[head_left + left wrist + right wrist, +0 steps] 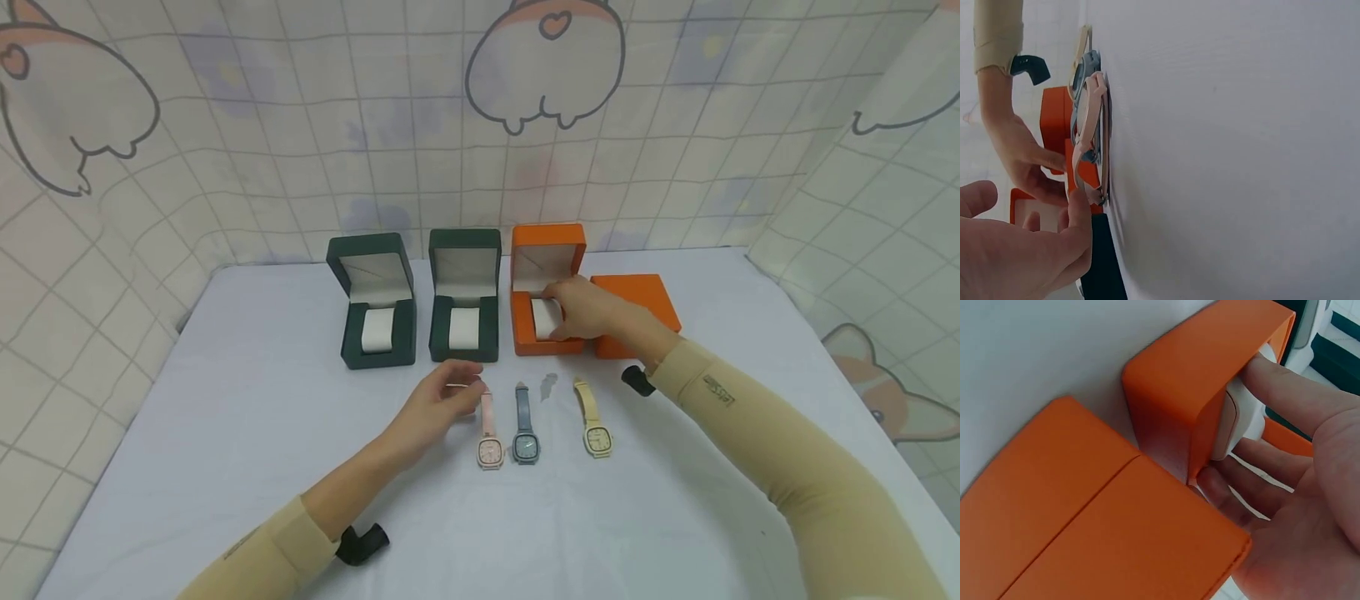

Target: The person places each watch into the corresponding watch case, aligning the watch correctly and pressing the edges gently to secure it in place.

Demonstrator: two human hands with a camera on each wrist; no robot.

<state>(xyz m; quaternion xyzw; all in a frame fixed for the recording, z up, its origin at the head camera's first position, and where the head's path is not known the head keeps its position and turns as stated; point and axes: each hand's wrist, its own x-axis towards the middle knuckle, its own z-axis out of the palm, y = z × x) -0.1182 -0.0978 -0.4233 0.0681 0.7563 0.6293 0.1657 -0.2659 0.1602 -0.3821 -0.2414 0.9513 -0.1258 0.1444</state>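
My right hand reaches into an open orange watch box and grips the white cushion inside. In the right wrist view the thumb and fingers lie on opposite sides of that cushion. Loosely bent, my left hand hovers by the strap end of a pink watch. A fingertip reaches the pink strap in the left wrist view, with the thumb apart. Right of it lie a blue-grey watch and a yellow watch, dials toward me.
Two open dark green boxes, the left one and the middle one, stand at the back with white cushions inside. A closed orange box sits behind my right wrist. White cloth covers the table; patterned curtain hangs behind.
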